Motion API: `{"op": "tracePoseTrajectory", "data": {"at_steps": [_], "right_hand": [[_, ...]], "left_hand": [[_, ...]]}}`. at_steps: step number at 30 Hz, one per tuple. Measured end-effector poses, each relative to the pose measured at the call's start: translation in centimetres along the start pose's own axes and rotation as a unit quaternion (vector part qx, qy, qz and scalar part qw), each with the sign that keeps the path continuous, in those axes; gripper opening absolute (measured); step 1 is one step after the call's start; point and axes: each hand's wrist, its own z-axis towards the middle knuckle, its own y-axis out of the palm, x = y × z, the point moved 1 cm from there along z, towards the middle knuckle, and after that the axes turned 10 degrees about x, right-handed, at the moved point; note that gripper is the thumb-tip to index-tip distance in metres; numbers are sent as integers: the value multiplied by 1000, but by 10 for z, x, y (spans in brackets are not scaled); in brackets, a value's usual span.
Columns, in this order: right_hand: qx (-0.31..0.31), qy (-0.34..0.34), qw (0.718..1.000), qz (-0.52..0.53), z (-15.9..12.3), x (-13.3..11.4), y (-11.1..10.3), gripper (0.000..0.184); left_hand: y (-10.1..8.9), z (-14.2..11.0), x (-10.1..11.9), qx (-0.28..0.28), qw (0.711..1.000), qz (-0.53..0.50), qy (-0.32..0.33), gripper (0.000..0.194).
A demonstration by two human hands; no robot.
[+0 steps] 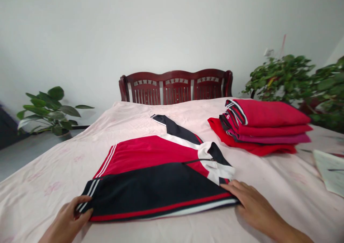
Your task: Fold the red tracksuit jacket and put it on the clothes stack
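Note:
A red, navy and white jacket lies spread on the bed, its striped hem to the left and its white collar to the right. One navy sleeve stretches away toward the headboard; the other is not plainly visible. My left hand pinches the near corner of the striped hem between thumb and fingers. At the near shoulder end, my right hand has its thumb and fingers closed on the jacket's edge. A red stripe and a white strip run along the near edge between both hands.
A stack of folded red garments sits on the pale flowered bedsheet at the right. Beyond it stand leafy plants. Some papers lie at the right edge. A wooden headboard rises at the back; another potted plant is left.

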Motion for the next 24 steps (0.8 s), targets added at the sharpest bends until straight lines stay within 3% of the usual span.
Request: {"op": "tracePoseTrajectory", "data": {"at_steps": [3, 5, 8, 11, 14, 16, 18, 21, 24], "right_hand": [[3, 51, 998, 48, 16, 0, -17, 69], [29, 69, 995, 63, 35, -21, -22, 57], [45, 15, 997, 63, 63, -69, -10, 49], [20, -77, 996, 38, 70, -92, 21, 57], [17, -115, 993, 6, 56, -74, 48, 57], [32, -107, 994, -9, 45, -51, 54, 57], [35, -86, 996, -5, 38, -31, 49, 57], [-15, -29, 999, 41, 43, -10, 28, 50], [-69, 84, 990, 87, 69, 1, 7, 36]], "left_hand": [[-13, 6, 11, 61, 988, 126, 61, 49], [-10, 9, 35, 91, 977, 159, 111, 52], [14, 11, 75, 40, 964, 148, 217, 53], [44, 13, 91, -22, 940, 189, 282, 51], [61, 12, 74, -49, 921, 238, 305, 52], [63, 13, 56, -47, 920, 248, 302, 54], [60, 15, 41, -67, 922, 232, 302, 51], [52, 26, 31, -132, 924, 168, 316, 44], [48, 51, 37, -157, 954, 87, 241, 41]]}}
